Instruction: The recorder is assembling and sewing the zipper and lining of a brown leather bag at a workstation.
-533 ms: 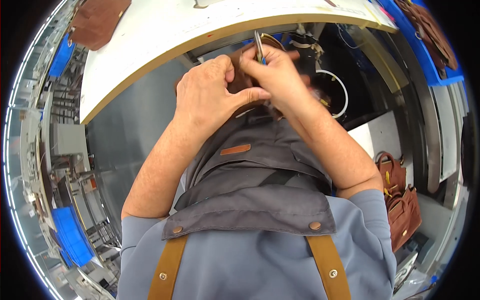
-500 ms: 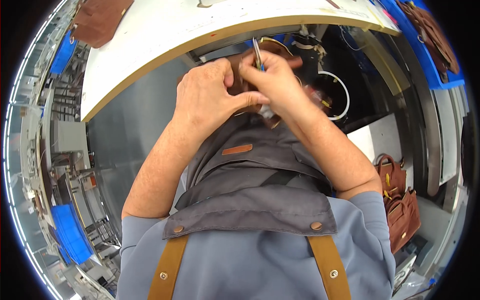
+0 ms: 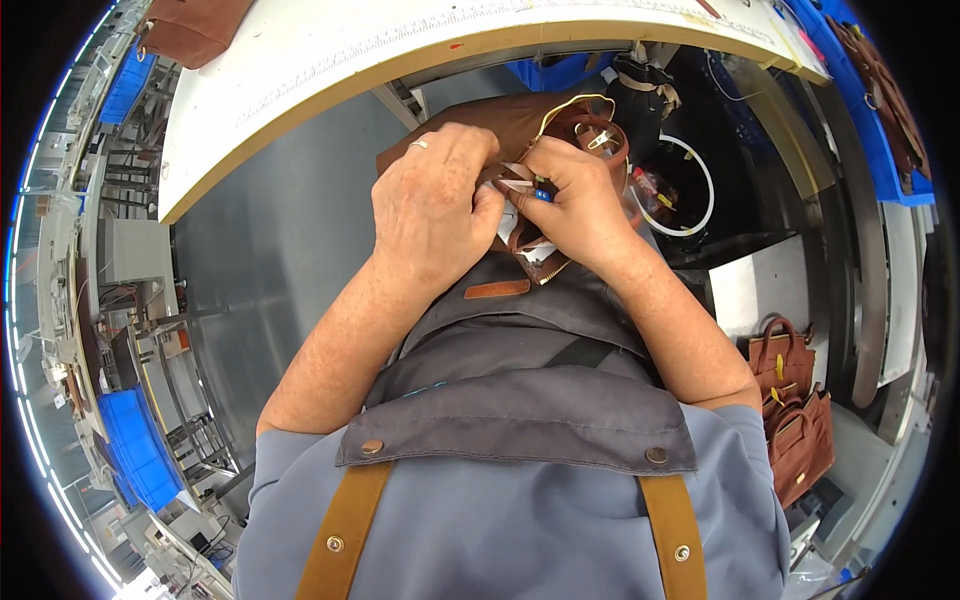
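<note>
A brown leather bag [image 3: 470,118] lies over my lap against the grey apron, with gold zipper tape [image 3: 550,115] curving along its opening and a loose zipper end [image 3: 550,270] hanging below my hands. My left hand [image 3: 435,205], a ring on one finger, is closed in a pinch on the edge of the bag. Close beside it, my right hand [image 3: 580,200] is wrapped round thread snips [image 3: 517,185], whose metal blades point left toward the left fingertips. A small blue part shows at the snips. The exact spot between the fingers is partly hidden.
Ahead runs a white table [image 3: 350,60] with ruler markings, a brown bag [image 3: 195,30] on its far left. Right of my lap, a round bin with a white rim [image 3: 712,190] holds scraps. Brown handbags [image 3: 800,440] stand lower right; a blue crate [image 3: 905,185] holds brown pieces.
The snips' blades, upright before, now point left between my hands. Both hands have shifted slightly down and right, and more of the bag and its zipper shows.
</note>
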`<act>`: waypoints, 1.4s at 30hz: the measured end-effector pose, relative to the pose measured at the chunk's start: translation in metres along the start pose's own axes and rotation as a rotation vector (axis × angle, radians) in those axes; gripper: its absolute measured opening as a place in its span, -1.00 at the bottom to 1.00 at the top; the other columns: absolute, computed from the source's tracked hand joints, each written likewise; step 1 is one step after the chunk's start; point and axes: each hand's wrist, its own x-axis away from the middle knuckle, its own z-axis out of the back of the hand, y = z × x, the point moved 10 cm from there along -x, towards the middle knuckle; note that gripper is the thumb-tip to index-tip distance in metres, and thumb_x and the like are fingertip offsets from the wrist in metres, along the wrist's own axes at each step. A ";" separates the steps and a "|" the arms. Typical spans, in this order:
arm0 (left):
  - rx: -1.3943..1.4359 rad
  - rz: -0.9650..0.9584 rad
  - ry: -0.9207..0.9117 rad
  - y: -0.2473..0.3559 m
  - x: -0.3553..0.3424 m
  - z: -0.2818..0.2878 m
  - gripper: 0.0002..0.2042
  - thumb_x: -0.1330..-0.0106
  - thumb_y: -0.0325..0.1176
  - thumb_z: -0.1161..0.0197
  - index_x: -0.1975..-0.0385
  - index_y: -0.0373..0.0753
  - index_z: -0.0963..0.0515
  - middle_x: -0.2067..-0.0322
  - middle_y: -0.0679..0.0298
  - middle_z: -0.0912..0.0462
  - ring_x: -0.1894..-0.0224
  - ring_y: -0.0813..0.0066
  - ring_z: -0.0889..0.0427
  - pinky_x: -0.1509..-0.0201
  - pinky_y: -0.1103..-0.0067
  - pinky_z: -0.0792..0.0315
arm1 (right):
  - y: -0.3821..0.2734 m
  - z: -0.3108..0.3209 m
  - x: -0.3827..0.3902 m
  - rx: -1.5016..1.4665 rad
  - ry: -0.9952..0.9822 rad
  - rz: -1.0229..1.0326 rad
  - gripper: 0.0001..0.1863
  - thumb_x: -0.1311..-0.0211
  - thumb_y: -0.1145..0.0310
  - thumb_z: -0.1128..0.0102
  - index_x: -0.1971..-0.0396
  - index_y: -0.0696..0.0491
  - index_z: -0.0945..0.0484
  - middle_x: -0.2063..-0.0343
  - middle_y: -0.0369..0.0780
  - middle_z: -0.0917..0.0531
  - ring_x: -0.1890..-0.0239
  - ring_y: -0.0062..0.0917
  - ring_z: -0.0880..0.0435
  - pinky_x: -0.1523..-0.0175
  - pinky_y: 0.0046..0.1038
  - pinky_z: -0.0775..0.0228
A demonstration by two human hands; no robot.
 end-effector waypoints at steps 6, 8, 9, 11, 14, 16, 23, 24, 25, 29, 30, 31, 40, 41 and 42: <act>0.065 -0.107 -0.044 0.001 0.002 -0.003 -0.93 -0.10 -0.48 -0.32 0.42 -0.26 -0.63 0.38 0.26 -0.68 0.29 0.28 -0.66 0.23 0.42 -0.52 | 0.001 0.001 0.001 -0.047 -0.063 0.006 -0.88 0.00 0.55 -0.34 0.43 0.15 -0.59 0.44 -0.19 -0.58 0.36 -0.30 -0.63 0.26 -0.34 -0.43; 0.033 -0.147 -0.069 0.004 0.002 -0.007 -0.94 -0.12 -0.48 -0.33 0.41 -0.26 -0.63 0.38 0.26 -0.69 0.30 0.29 -0.66 0.24 0.43 -0.52 | 0.004 0.002 0.003 -0.043 -0.067 0.004 -0.88 -0.01 0.55 -0.34 0.42 0.15 -0.59 0.43 -0.19 -0.58 0.35 -0.30 -0.63 0.25 -0.35 -0.44; 0.069 -0.148 -0.049 0.004 0.002 -0.008 -0.94 -0.13 -0.49 -0.34 0.41 -0.26 -0.63 0.40 0.25 -0.69 0.32 0.29 -0.66 0.25 0.44 -0.52 | 0.006 0.002 0.003 -0.041 -0.072 0.007 -0.88 -0.01 0.54 -0.34 0.42 0.15 -0.59 0.43 -0.19 -0.59 0.35 -0.30 -0.63 0.25 -0.35 -0.44; 0.107 -0.147 -0.029 0.004 0.003 -0.011 -0.94 -0.13 -0.50 -0.34 0.41 -0.27 -0.63 0.41 0.25 -0.68 0.34 0.28 -0.66 0.26 0.44 -0.52 | 0.006 0.003 0.005 -0.059 -0.067 0.010 -0.88 -0.02 0.55 -0.34 0.41 0.15 -0.59 0.42 -0.19 -0.59 0.35 -0.32 -0.63 0.24 -0.36 -0.45; 0.202 -0.123 0.049 0.004 0.006 -0.008 -0.94 -0.13 -0.55 -0.35 0.42 -0.28 -0.62 0.44 0.22 -0.67 0.40 0.31 -0.65 0.33 0.48 -0.49 | 0.006 0.004 0.007 -0.103 -0.085 -0.011 -0.88 -0.04 0.56 -0.34 0.39 0.15 -0.60 0.40 -0.20 -0.61 0.34 -0.36 -0.64 0.23 -0.38 -0.45; 0.308 0.005 0.023 -0.005 0.008 -0.013 -0.94 -0.15 -0.58 -0.34 0.43 -0.30 -0.61 0.48 0.20 -0.64 0.46 0.36 -0.61 0.40 0.52 -0.46 | 0.008 0.004 0.008 -0.126 -0.108 -0.039 -0.88 -0.05 0.57 -0.33 0.37 0.15 -0.61 0.40 -0.20 -0.61 0.34 -0.38 -0.63 0.23 -0.39 -0.45; 0.368 0.009 0.069 -0.003 0.012 -0.017 -0.95 -0.16 -0.60 -0.32 0.43 -0.32 -0.60 0.51 0.21 -0.59 0.52 0.45 -0.55 0.44 0.56 -0.42 | 0.011 0.001 0.012 -0.233 -0.145 -0.041 -0.88 -0.18 0.47 -0.37 0.39 0.17 -0.59 0.43 -0.22 -0.59 0.36 -0.46 -0.58 0.21 -0.43 -0.43; 0.379 0.022 0.073 -0.004 0.012 -0.018 -0.95 -0.16 -0.61 -0.32 0.42 -0.32 -0.60 0.51 0.22 -0.59 0.52 0.46 -0.55 0.44 0.57 -0.41 | 0.011 0.002 0.013 -0.250 -0.147 -0.034 -0.86 -0.19 0.45 -0.37 0.40 0.17 -0.59 0.43 -0.22 -0.59 0.36 -0.48 -0.57 0.21 -0.43 -0.43; 0.389 0.035 0.078 -0.005 0.013 -0.019 -0.94 -0.16 -0.61 -0.31 0.42 -0.32 -0.59 0.51 0.22 -0.59 0.52 0.48 -0.54 0.44 0.57 -0.41 | 0.010 0.002 0.013 -0.250 -0.150 -0.036 -0.86 -0.19 0.45 -0.37 0.40 0.17 -0.59 0.43 -0.22 -0.59 0.36 -0.48 -0.57 0.21 -0.43 -0.43; 0.404 0.067 0.085 -0.006 0.013 -0.020 -0.93 -0.11 -0.58 -0.32 0.44 -0.29 -0.57 0.52 0.20 -0.55 0.51 0.28 -0.57 0.45 0.45 -0.44 | 0.010 0.002 0.013 -0.237 -0.171 -0.026 -0.86 -0.19 0.47 -0.37 0.41 0.18 -0.57 0.45 -0.24 -0.55 0.39 -0.50 -0.54 0.24 -0.44 -0.40; 0.387 0.054 0.087 -0.007 0.014 -0.021 -0.92 -0.11 -0.59 -0.32 0.45 -0.29 -0.57 0.52 0.20 -0.55 0.52 0.28 -0.56 0.46 0.45 -0.43 | 0.011 0.001 0.013 -0.236 -0.176 -0.019 -0.86 -0.19 0.47 -0.37 0.42 0.18 -0.57 0.46 -0.24 -0.54 0.40 -0.51 -0.52 0.25 -0.44 -0.40; 0.369 0.041 0.089 -0.007 0.014 -0.022 -0.92 -0.11 -0.59 -0.32 0.45 -0.29 -0.56 0.52 0.20 -0.54 0.52 0.28 -0.55 0.46 0.45 -0.43 | 0.012 -0.001 0.013 -0.234 -0.181 -0.021 -0.86 -0.19 0.47 -0.37 0.42 0.18 -0.57 0.46 -0.24 -0.54 0.40 -0.51 -0.52 0.25 -0.44 -0.40; 0.452 0.062 0.015 -0.016 0.010 -0.028 -0.91 -0.13 -0.60 -0.31 0.37 -0.32 -0.59 0.49 0.22 -0.56 0.52 0.35 -0.55 0.46 0.48 -0.43 | 0.020 -0.003 0.019 -0.227 -0.186 -0.102 -0.83 -0.21 0.43 -0.37 0.46 0.17 -0.56 0.46 -0.26 -0.55 0.40 -0.55 -0.52 0.26 -0.46 -0.38; 0.455 0.061 0.017 -0.016 0.009 -0.026 -0.91 -0.13 -0.60 -0.31 0.37 -0.32 -0.59 0.49 0.22 -0.56 0.52 0.35 -0.55 0.46 0.48 -0.43 | 0.020 -0.003 0.020 -0.235 -0.173 -0.126 -0.83 -0.21 0.41 -0.38 0.44 0.16 -0.58 0.45 -0.26 -0.57 0.39 -0.55 -0.53 0.26 -0.47 -0.38; 0.466 0.066 -0.020 -0.014 0.008 -0.027 -0.90 -0.15 -0.60 -0.31 0.35 -0.33 -0.61 0.48 0.21 -0.57 0.51 0.36 -0.56 0.44 0.49 -0.44 | 0.022 -0.002 0.021 -0.244 -0.158 -0.151 -0.83 -0.21 0.38 -0.39 0.43 0.16 -0.60 0.44 -0.26 -0.59 0.38 -0.55 -0.55 0.26 -0.48 -0.38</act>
